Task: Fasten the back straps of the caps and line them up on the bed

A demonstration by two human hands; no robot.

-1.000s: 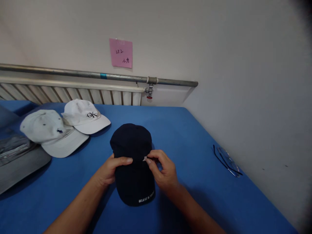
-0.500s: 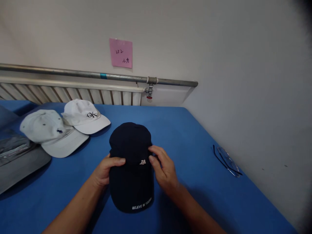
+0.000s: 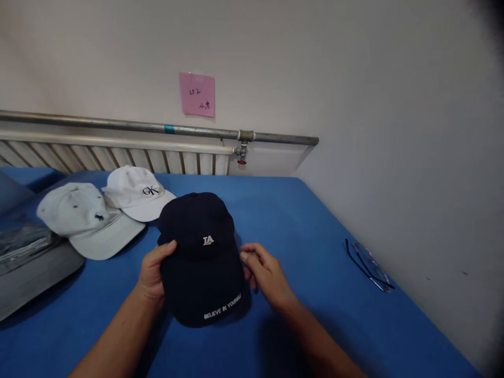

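Observation:
A dark navy baseball cap [image 3: 197, 273] is in front of me, with a small white LA emblem on its crown and white lettering along the brim. My left hand [image 3: 151, 273] is closed on its left side, thumb on top and fingers hidden underneath. Beside the cap's right edge is my right hand [image 3: 265, 273], its fingers loosely bent and holding nothing; a narrow gap seems to part it from the cap. Left of the cap lie a white CK cap [image 3: 132, 191], a pale cap [image 3: 79, 212] with a small dark emblem, and a grey cap [image 3: 39, 273] cut off by the view's edge.
The caps lie on a blue-covered surface [image 3: 271, 210]. Eyeglasses [image 3: 370, 265] rest near its right edge, by the wall. At the back run a metal pipe [image 3: 129, 125], a radiator [image 3: 153, 161] and a red-handled valve [image 3: 242, 152]. A pink note [image 3: 197, 94] hangs above.
The navy cap has shifted left and turned, so its emblem faces me more squarely. My right hand has come off its right side, while my left has moved left with it.

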